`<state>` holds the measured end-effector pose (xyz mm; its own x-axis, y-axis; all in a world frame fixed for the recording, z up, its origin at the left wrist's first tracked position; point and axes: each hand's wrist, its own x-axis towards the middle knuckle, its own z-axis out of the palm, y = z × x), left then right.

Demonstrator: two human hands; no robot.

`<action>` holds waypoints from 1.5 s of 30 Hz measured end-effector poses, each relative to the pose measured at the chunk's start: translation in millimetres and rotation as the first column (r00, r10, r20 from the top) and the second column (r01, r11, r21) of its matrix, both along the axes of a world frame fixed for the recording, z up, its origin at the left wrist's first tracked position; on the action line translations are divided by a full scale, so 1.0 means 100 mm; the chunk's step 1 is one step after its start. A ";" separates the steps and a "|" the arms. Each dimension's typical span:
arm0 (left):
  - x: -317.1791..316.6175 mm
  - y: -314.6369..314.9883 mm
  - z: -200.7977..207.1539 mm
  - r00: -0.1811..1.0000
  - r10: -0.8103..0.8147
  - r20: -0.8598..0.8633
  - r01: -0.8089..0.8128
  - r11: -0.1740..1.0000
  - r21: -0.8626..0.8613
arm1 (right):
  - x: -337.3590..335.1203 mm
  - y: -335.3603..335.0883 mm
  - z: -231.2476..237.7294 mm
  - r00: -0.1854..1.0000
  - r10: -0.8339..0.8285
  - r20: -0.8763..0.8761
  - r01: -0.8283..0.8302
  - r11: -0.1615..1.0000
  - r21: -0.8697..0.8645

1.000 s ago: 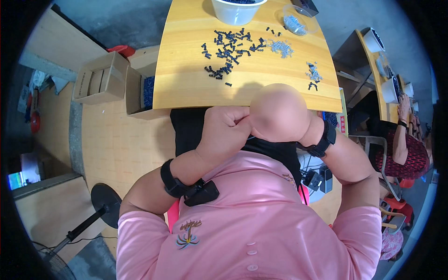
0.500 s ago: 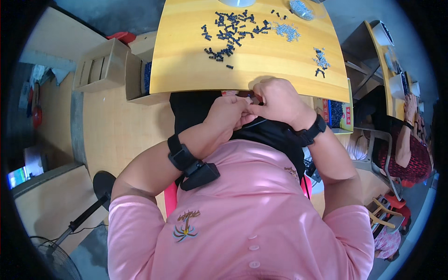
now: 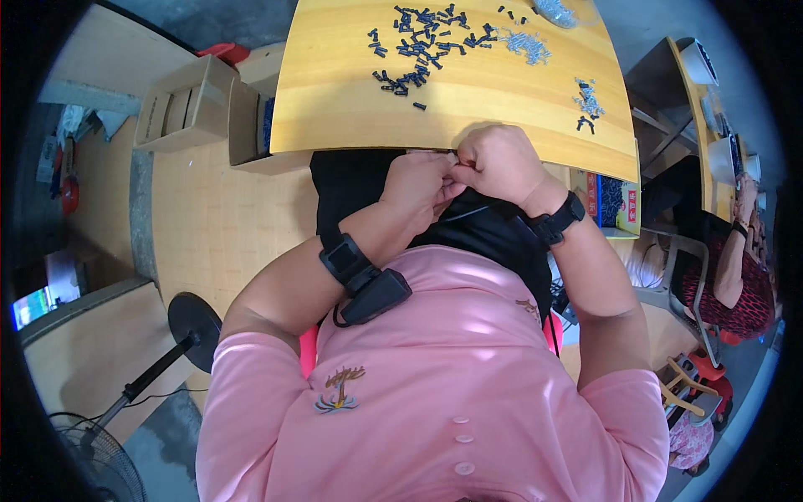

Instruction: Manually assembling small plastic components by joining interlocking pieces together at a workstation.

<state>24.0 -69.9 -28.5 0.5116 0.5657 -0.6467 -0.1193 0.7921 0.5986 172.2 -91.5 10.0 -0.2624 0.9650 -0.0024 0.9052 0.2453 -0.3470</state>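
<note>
At the near edge of the yellow wooden table, my two hands meet in front of my lap. My left hand is closed, its thumb and fingers pinched against the other hand's fingertips. Curled with the knuckles up, my right hand sits by the table edge, also closed. Whatever lies between the fingertips is too small and covered to make out. Farther off on the table are scattered small black cylindrical parts, a heap of small clear parts, and a smaller mixed group of clear and black pieces.
A clear bag or dish of clear pieces is at the far edge. Cardboard boxes stand left of the table, a box of dark parts at its right. A fan is lower left. Another person sits at a table on the right.
The view has shifted a little, so the table sits higher in it. My left hand has drawn in closer to the right; both stay pinched together at the table edge.
</note>
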 end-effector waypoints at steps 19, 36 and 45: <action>-0.25 0.21 0.03 0.994 -0.112 0.016 0.110 0.990 0.083 | 0.03 0.20 0.13 0.983 0.016 -0.183 -0.064 0.964 -0.258; -2.17 1.83 0.06 0.822 0.546 -0.162 -0.415 0.769 0.487 | 0.00 -0.01 -0.12 0.861 -0.155 -0.484 0.174 0.985 -0.005; -1.39 1.23 0.14 0.832 0.555 -0.023 -0.451 0.699 0.555 | -0.03 0.03 -0.20 0.895 -0.078 -0.440 0.162 0.974 0.157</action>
<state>-115.2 53.4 -14.4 -0.0390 0.9712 -0.2353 -0.2622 0.2172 0.9402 169.2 -88.5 -9.7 -0.0790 0.9611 0.2647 0.7052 0.2415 -0.6666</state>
